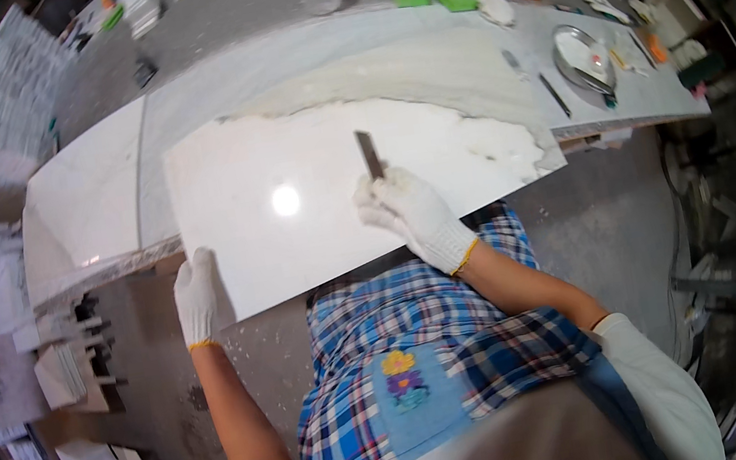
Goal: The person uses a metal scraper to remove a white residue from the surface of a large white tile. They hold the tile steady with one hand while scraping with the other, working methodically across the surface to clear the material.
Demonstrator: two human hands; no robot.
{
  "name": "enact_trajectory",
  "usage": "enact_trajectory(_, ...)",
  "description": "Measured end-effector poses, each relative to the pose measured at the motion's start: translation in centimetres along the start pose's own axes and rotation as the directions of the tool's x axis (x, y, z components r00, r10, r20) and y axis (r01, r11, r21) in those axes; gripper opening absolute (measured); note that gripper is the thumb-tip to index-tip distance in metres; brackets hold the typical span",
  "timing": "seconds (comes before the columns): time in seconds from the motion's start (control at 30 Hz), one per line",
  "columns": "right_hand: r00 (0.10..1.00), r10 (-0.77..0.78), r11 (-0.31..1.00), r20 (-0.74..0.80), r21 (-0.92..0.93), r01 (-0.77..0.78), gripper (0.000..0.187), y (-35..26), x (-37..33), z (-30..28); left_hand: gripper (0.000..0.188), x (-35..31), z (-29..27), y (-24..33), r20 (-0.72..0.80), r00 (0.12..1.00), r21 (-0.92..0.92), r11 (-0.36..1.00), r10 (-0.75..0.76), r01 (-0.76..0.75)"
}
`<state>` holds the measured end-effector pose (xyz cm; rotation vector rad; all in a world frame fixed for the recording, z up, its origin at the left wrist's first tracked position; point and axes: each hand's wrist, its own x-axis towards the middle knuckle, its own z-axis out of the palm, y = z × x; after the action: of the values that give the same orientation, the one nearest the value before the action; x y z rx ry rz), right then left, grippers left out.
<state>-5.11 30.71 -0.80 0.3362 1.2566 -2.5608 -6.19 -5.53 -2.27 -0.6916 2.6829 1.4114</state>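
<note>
Right hand (414, 213) clenched on dark scraper blade (369, 154) mid white slab (306, 201) on bench (457, 62), left hand (196, 296) gripping slab's near edge; white residue at far-right edge looks unscraped.

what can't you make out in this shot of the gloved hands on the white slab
Head view only:
- Right hand: its glove hides the grip on the dark flat blade.
- White slab: a bright glare spot washes out part of its face; its near edge is hidden behind the plaid apron.
- Left hand: whether its fingers curl under the slab's edge is hidden.
- Small items on the far bench: too small and bent by the fisheye rim.
</note>
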Motion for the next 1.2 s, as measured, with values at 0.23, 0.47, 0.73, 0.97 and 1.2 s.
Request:
enact_trajectory(0.23,0.909,-0.37,0.719,-0.192,-0.679,0.15,0.028,-2.9,-4.2,-3.2,0.045,-0.4,1.6,0.4,-0.08,0.997,-0.055,0.998,0.019,-0.023)
enact_trajectory(0.47,0.849,-0.48,0.381,-0.223,-0.924,-0.027,0.023,-6.5,-7.0,-4.4,0.043,0.0,1.2,-0.4,-0.058,0.998,-0.139,0.99,-0.004,-0.004)
enact_trajectory(0.73,0.719,-0.694,-0.165,0.029,-0.979,-0.12,0.02,-8.4,-7.6,-9.7,0.044,-0.4,1.4,0.9,-0.071,0.997,-0.111,0.994,-0.003,-0.004)
enact_trajectory(0.97,0.629,-0.771,-0.19,-0.098,-0.908,-0.373,0.018,-9.5,-12.1,-13.5,0.046,-0.4,1.1,0.3,-0.042,0.999,-0.089,0.996,-0.01,0.006)
enact_trajectory(1.2,0.422,-0.772,0.5,-0.475,-0.864,-0.058,0.024,-10.3,-10.2,-13.0,0.045,-0.3,1.2,0.6,-0.045,0.998,-0.091,0.995,-0.039,0.035)
